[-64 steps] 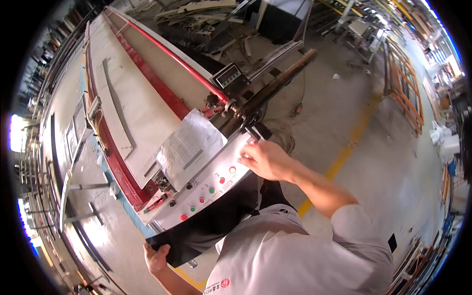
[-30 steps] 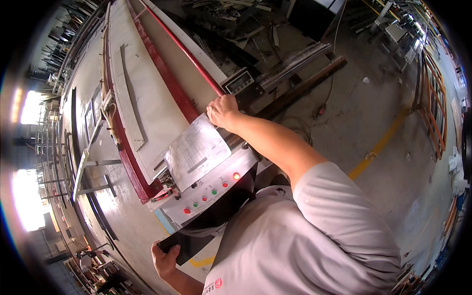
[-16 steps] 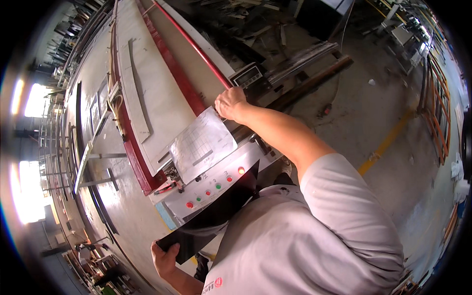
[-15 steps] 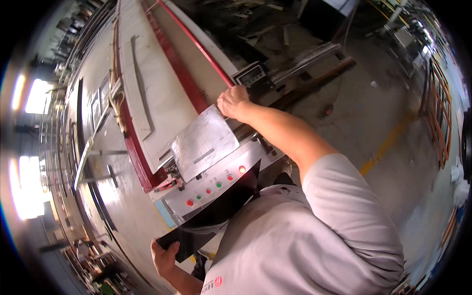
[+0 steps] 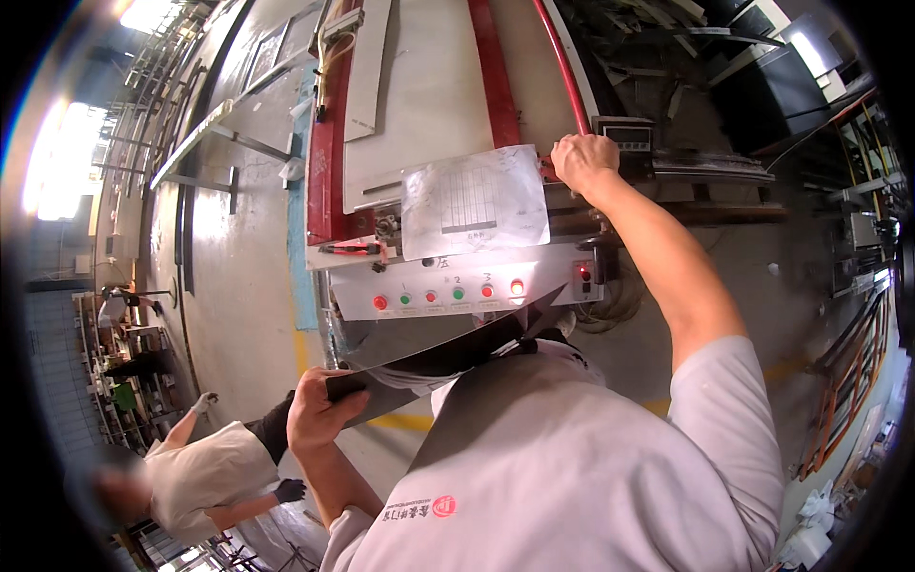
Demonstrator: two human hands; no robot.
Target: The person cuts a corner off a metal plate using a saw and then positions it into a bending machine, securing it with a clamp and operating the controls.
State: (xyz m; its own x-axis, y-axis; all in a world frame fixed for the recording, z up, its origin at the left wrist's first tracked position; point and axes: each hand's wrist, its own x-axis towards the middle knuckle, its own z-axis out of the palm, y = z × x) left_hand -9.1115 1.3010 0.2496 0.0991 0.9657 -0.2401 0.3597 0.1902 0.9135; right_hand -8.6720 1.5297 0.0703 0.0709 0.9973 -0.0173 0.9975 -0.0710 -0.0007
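My left hand (image 5: 319, 410) is closed on the near-left edge of a thin, dark, glossy sheet (image 5: 448, 351), with the thumb on top. The sheet slants up to the right, in front of my body. My right hand (image 5: 584, 164) makes a fist at the near end of a red bar (image 5: 564, 62); what lies inside the fingers is hidden. Left of that fist, a sleeved paper drawing (image 5: 475, 202) rests on the machine. Below the drawing runs a pale control panel (image 5: 357, 297) with red and green round buttons, one glowing.
The machine's pale bed (image 5: 434, 95) has red rails and a narrow loose strip (image 5: 370, 71). A digital display box (image 5: 624, 135) stands beside my right hand. At left, a co-worker in dark gloves (image 5: 214, 477) leans near cluttered racks. Metal frames (image 5: 233, 124) stand beyond the machine's left side.
My view has turned, so the machine now sits straighter ahead and the co-worker has come into sight. My left hand keeps the sheet, and my right fist stays by the red bar's end.
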